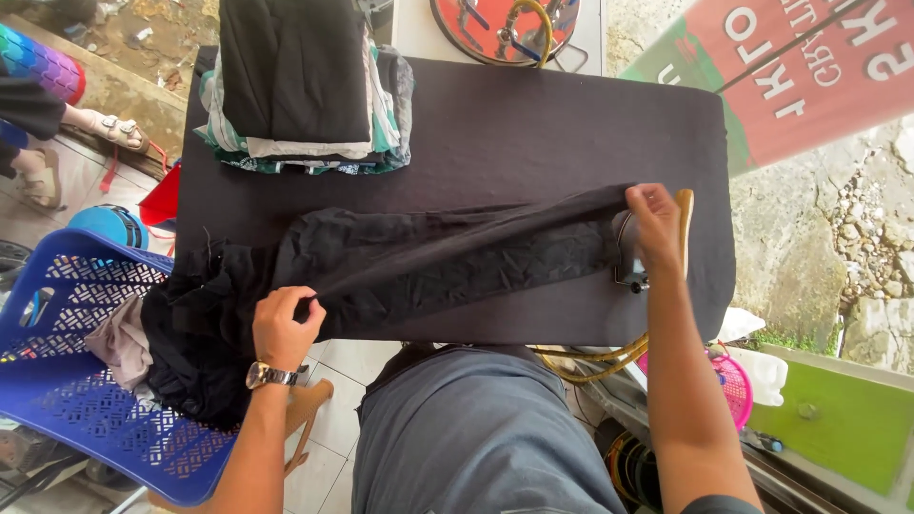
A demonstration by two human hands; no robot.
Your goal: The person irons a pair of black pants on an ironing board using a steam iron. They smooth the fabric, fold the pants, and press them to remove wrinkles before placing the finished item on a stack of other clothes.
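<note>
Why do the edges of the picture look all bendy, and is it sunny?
Head view: the wide lens bends the edges, so the red sign and blue basket curve outward; soft daylight, no hard shadows; the black garment loses detail in the dark; both hands, left hand and right hand, look sharp.

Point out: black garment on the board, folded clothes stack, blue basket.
black garment (pixel 428 262), head view, on its wrinkled middle.
folded clothes stack (pixel 295 71), head view, on the top black piece.
blue basket (pixel 86 409), head view, on its latticed front wall.
</note>
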